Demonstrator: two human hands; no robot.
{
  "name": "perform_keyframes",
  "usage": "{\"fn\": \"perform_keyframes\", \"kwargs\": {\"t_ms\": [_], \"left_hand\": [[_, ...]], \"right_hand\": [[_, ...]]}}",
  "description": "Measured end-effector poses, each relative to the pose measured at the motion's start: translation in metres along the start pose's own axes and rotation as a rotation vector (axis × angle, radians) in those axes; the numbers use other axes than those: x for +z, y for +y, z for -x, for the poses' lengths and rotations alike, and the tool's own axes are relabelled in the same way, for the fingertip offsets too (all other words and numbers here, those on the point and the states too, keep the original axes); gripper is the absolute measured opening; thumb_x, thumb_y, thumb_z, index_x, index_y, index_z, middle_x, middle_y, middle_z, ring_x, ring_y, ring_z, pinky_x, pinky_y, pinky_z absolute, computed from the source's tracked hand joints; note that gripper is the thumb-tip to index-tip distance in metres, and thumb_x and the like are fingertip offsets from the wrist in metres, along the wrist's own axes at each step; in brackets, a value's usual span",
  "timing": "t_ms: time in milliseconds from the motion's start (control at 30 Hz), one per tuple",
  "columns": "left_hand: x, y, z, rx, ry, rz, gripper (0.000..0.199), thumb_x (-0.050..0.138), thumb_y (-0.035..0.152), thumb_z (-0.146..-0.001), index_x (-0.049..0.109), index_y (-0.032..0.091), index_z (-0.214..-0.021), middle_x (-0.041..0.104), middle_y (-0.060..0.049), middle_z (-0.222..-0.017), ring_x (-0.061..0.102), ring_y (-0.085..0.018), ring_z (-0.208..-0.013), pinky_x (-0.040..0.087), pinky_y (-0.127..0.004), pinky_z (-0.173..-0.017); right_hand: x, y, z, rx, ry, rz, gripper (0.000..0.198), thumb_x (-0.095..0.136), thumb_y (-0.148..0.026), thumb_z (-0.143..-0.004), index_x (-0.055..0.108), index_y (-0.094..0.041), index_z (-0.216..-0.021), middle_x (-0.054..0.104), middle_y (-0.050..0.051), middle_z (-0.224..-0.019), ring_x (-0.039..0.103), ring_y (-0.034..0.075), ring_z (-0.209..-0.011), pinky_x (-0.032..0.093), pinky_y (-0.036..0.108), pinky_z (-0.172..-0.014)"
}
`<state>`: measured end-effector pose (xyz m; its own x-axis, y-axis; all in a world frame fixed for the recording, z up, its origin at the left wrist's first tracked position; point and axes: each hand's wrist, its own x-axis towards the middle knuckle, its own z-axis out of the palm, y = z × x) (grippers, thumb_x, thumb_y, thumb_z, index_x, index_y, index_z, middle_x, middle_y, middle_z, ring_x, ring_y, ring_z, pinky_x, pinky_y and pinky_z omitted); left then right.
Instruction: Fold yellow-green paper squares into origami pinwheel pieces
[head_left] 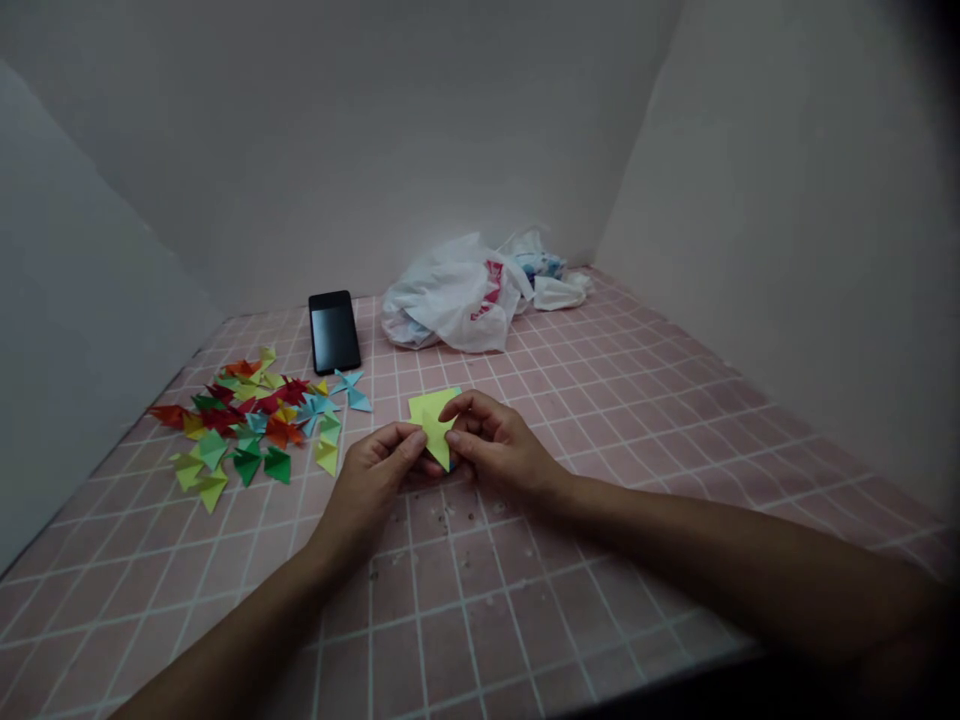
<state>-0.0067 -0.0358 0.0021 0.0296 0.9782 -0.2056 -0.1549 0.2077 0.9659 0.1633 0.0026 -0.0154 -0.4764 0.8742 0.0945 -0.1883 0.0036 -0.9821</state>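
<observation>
A small folded piece of yellow paper (436, 432) is held up between my two hands, one corner pointing down. My left hand (386, 452) pinches its left edge between thumb and fingers. On the other side, my right hand (495, 440) has its thumb and index finger curled at the right edge. Just behind the folded paper lies a stack of square paper (424, 402), yellow on top with a bluish edge showing. My fingers partly cover the stack and the lower part of the fold.
To the left spreads a pile of folded paper pieces (225, 420) in red, orange, yellow, green and blue. A black phone (334, 335) lies behind them. Crumpled white plastic bags (457, 290) rest by the back wall. Pink tiled covering (637, 400) spans the surface between pale walls.
</observation>
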Motion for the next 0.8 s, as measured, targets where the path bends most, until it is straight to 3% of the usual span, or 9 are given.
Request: {"fn": "perform_keyframes", "kwargs": {"t_ms": [233,400,800], "left_hand": [[-0.0012,-0.0012,0.0002,0.087,-0.019,-0.024,0.030,0.077,0.035,-0.078,0.071,0.014,-0.099,0.073,-0.002,-0.078,0.068,-0.014,-0.070,0.060,-0.030,-0.076],[0.0016,0.0031,0.0020,0.164,0.002,-0.052,0.037,0.078,0.029,-0.077,0.063,0.018,-0.109,0.070,0.002,-0.076,0.069,-0.014,-0.068,0.058,-0.027,-0.070],[0.0025,0.0039,0.0021,0.286,-0.004,-0.072,0.026,0.076,0.024,-0.078,0.058,0.020,-0.096,0.069,0.005,-0.073,0.069,-0.011,-0.063,0.056,-0.022,-0.064]], "right_hand": [[-0.0003,-0.0005,0.0000,-0.037,0.003,0.041,0.021,0.062,-0.021,-0.084,0.057,-0.022,-0.104,0.054,-0.007,-0.065,0.051,0.008,-0.050,0.041,0.020,-0.047],[-0.0001,0.0012,-0.0008,-0.048,-0.007,0.016,0.023,0.063,-0.021,-0.084,0.056,-0.023,-0.106,0.055,-0.008,-0.064,0.050,0.008,-0.048,0.040,0.020,-0.045],[0.0008,0.0023,0.0002,-0.051,-0.014,-0.008,0.023,0.063,-0.019,-0.083,0.056,-0.023,-0.105,0.056,-0.008,-0.065,0.051,0.008,-0.047,0.041,0.019,-0.043]]}}
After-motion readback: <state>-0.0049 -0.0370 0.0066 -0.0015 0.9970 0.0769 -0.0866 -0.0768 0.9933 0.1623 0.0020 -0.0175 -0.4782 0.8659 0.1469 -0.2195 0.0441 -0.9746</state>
